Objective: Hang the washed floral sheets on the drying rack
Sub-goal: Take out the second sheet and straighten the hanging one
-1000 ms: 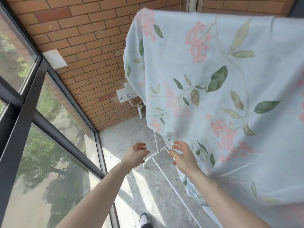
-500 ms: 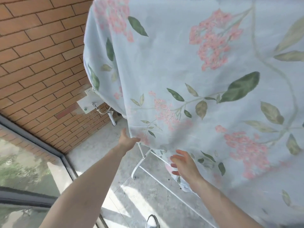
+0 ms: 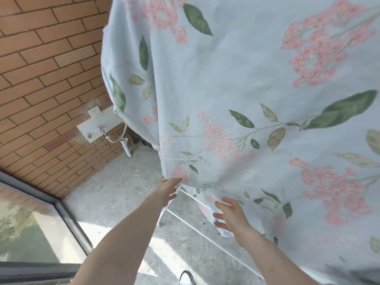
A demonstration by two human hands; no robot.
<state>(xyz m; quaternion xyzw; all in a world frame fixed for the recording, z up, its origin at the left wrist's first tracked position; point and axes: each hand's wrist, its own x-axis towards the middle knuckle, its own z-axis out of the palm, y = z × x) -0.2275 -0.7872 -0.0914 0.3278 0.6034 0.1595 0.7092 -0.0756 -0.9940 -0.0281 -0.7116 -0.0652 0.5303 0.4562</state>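
Observation:
A pale blue floral sheet (image 3: 257,83) with pink blossoms and green leaves hangs draped over the drying rack and fills the upper right. Only the rack's white lower bars (image 3: 207,233) show beneath the cloth. My left hand (image 3: 167,189) reaches up to the sheet's lower left corner, fingers extended and touching the hem; its fingertips are partly hidden by the cloth. My right hand (image 3: 231,218) is spread open just below the lower edge, beside a bunched fold of the sheet, gripping nothing.
A brick wall (image 3: 47,79) with a white socket (image 3: 95,112) and a tap plate with hose (image 3: 98,130) stands at left. A window with a dark frame (image 3: 67,221) runs along the lower left. Concrete floor (image 3: 123,192) lies below; a shoe (image 3: 186,279) shows at bottom.
The view has closed in on the sheet. My left hand stays at the sheet's lower left corner. My right hand remains spread under the lower edge.

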